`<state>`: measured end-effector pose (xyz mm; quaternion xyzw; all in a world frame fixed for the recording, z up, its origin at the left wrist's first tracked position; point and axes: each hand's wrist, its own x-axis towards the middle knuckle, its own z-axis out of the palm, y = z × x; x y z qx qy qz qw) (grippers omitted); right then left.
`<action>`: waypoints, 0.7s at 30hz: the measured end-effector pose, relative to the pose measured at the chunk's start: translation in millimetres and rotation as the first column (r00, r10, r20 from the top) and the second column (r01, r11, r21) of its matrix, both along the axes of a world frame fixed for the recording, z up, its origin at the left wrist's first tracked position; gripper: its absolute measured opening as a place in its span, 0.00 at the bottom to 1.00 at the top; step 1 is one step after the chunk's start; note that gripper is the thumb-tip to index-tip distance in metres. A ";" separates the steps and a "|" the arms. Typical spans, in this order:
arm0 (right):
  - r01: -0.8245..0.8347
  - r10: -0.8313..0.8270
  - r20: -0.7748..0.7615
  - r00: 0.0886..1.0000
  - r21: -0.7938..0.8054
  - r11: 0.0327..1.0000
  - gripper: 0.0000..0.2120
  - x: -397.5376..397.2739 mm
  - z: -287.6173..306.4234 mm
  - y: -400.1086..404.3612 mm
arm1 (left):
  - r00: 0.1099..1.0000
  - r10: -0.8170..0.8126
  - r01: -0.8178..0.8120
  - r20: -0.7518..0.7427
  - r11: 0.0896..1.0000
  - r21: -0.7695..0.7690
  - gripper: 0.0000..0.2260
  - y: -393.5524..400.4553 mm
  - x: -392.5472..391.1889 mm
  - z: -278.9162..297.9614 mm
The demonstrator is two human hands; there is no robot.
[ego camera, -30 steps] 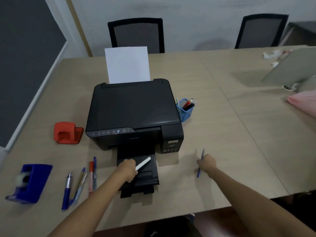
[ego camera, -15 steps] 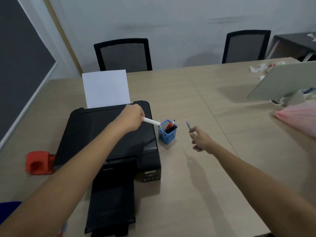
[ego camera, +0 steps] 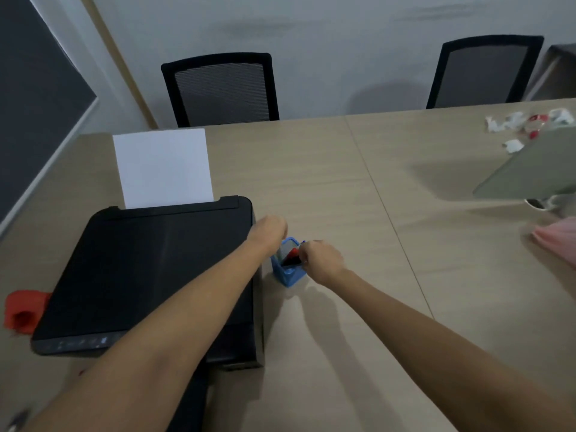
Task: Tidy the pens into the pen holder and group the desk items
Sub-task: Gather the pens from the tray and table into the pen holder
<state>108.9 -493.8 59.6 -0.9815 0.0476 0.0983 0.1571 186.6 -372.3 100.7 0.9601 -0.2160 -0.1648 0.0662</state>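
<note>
A small blue pen holder (ego camera: 290, 276) stands on the table just right of the printer, with red and dark pens inside. My left hand (ego camera: 270, 232) hovers over its back left rim, fingers curled; a pale white pen (ego camera: 285, 252) runs down from it into the holder. My right hand (ego camera: 321, 260) is at the holder's right rim, pinching a blue pen (ego camera: 303, 242) whose end pokes out above my fingers. The rest of that pen is hidden by the hand.
A black printer (ego camera: 149, 275) with a white sheet (ego camera: 162, 169) fills the left. A red hole punch (ego camera: 21, 310) sits at its left. A grey lid (ego camera: 530, 173), pink item (ego camera: 558, 241) and scraps (ego camera: 526, 123) lie right. Two chairs stand behind.
Both hands have closed in on the pen holder from either side. The white pen now points down into it and the blue pen is at its right rim.
</note>
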 end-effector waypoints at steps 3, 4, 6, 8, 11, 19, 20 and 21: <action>-0.001 -0.001 0.021 1.000 0.107 0.994 0.12 10.4 -4.2 -2.3 | 1.000 -0.024 0.024 -0.011 1.000 0.012 0.12 -6.6 3.9 -6.9; 0.004 -0.007 0.020 1.000 0.147 0.989 0.12 11.8 -5.0 -2.8 | 1.000 -0.024 0.025 -0.016 1.000 0.015 0.12 -6.6 4.6 -8.2; 0.026 -0.031 0.016 0.999 0.231 0.973 0.10 12.3 -6.9 -1.8 | 0.999 -0.010 0.011 -0.035 1.000 0.018 0.12 -2.4 4.8 -10.3; 0.050 -0.059 0.024 0.998 0.281 0.959 0.10 10.2 -6.6 -0.9 | 0.999 0.008 -0.009 -0.048 1.000 -0.009 0.13 3.8 3.9 -10.4; 0.110 -0.150 0.095 0.984 0.336 0.935 0.06 7.6 -0.1 -1.1 | 0.999 0.021 -0.026 -0.041 0.994 -0.103 0.17 15.5 1.8 0.1; 0.266 -0.401 0.251 0.881 0.439 0.858 0.08 5.8 45.7 12.4 | 0.983 0.180 -0.142 0.029 0.858 -0.494 0.14 95.4 -8.4 62.3; 0.257 -0.408 0.261 0.875 0.463 0.848 0.08 5.6 55.1 24.2 | 0.976 0.215 -0.172 0.016 0.821 -0.544 0.14 115.0 -11.8 69.2; 0.248 -0.414 0.271 0.869 0.486 0.838 0.08 7.0 62.9 37.2 | 0.969 0.248 -0.203 -0.003 0.786 -0.584 0.14 135.3 -15.0 75.0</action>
